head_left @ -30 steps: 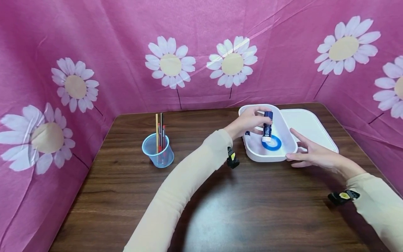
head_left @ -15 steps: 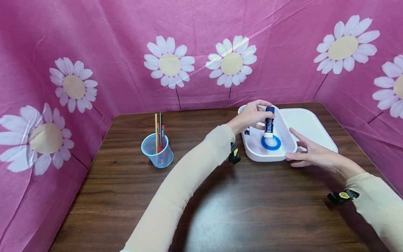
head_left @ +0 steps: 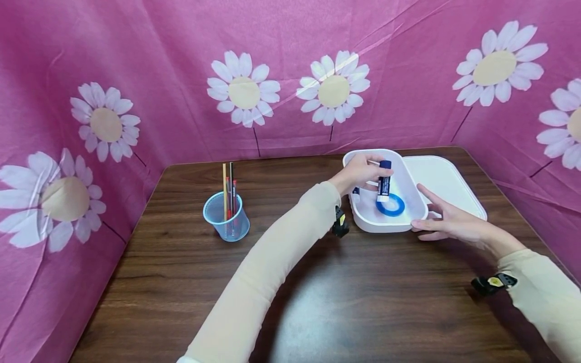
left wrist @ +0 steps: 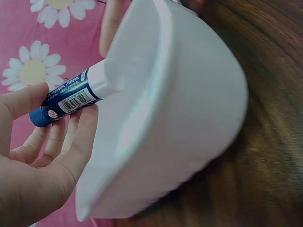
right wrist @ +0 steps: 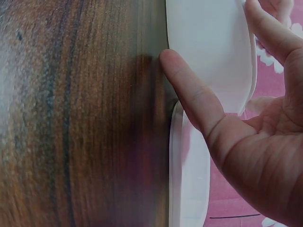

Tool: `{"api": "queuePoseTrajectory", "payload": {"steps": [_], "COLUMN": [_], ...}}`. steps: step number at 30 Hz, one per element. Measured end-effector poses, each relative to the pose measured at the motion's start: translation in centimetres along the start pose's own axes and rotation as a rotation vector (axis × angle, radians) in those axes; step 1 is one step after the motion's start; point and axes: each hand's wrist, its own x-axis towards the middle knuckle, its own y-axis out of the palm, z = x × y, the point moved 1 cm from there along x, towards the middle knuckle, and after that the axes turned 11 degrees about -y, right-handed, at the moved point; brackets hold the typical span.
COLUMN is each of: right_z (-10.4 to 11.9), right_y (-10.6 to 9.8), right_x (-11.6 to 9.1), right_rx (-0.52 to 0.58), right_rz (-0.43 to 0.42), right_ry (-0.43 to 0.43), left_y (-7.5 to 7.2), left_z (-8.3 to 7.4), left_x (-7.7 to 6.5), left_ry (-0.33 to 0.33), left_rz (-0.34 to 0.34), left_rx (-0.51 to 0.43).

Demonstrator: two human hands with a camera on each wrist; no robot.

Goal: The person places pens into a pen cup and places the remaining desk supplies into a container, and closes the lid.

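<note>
My left hand (head_left: 359, 174) pinches a dark blue glue stick (head_left: 384, 180) between thumb and fingers over the white plastic box (head_left: 388, 228). Its white end points down, overlapping a blue ring-shaped tape roll (head_left: 397, 210) that lies in the box. In the left wrist view the glue stick (left wrist: 71, 97) shows a barcode label and sits close to the box rim. Another small dark-and-white item (head_left: 356, 191) shows at the box's left inner wall, partly hidden by the left hand. My right hand (head_left: 449, 219), fingers extended and spread, touches the box's front right corner.
A flat white lid (head_left: 447, 181) lies right of the box, partly behind the right hand. To the left stands a light blue mesh pen cup (head_left: 229, 227) with several pencils and pens. A pink flowered curtain (head_left: 290, 136) surrounds the wooden table (head_left: 345, 302).
The left hand has lifted the glue stick slightly, then lowered it again over the tape roll and a little to the left. The right hand stays at the box corner.
</note>
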Motion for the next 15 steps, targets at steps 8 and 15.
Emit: {"api": "queuePoseTrajectory", "payload": {"steps": [8, 15], "right_z": [0.03, -0.09], "right_y": [0.11, 0.14], "right_x": [-0.03, -0.11], "right_rx": [0.003, 0.049], "right_rz": [-0.007, 0.003], "right_ry": [-0.005, -0.035], "left_y": [0.11, 0.59], "left_z": [1.28, 1.08], "left_x": [0.31, 0.26], "left_ry": [-0.009, -0.039], "left_rz": [-0.045, -0.044], "left_rx": [0.075, 0.23]}}
